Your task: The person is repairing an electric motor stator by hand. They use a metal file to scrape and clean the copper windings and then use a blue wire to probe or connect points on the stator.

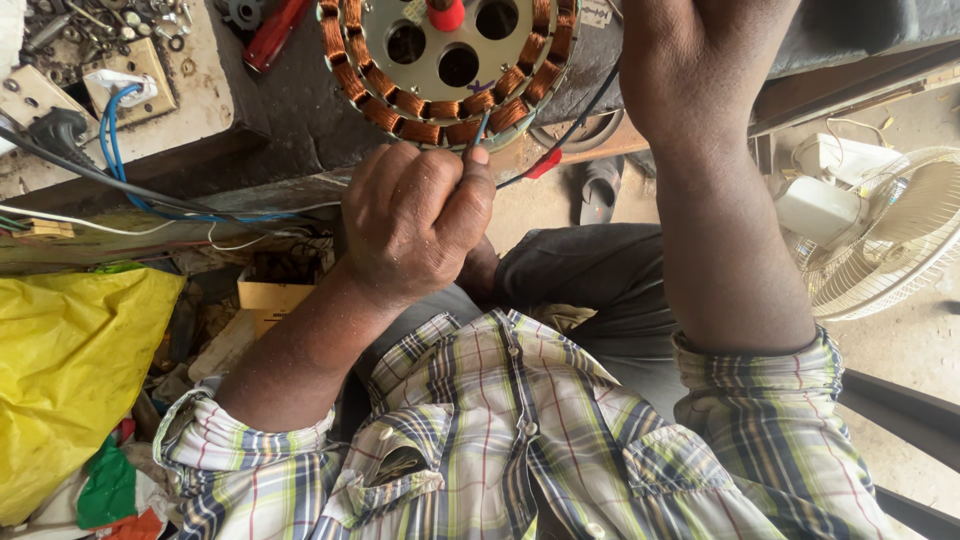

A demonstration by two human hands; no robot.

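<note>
Left hand (pixel 415 225): closed in a pinch on thin blue wires (pixel 481 128), just below the round metal stator ringed with copper windings (pixel 445 65).
Right hand (pixel 690 60): at the stator's right edge; fingers out of view, grip cannot be told.
Step, as judged: handling lead wires at the stator's lower rim; next move calls for a fine, steady pull.
Surroundings: red-handled screwdriver (pixel 275 32) left of stator; white wire-guard fan (pixel 890 240) far right of it.

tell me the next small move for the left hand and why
Probably draw the pinched wire taut toward the body. The left hand grips it just below the stator, at the copper coils on its near edge, while the right hand rests beside the stator. What the wire does beyond the pinch is hidden.
</note>
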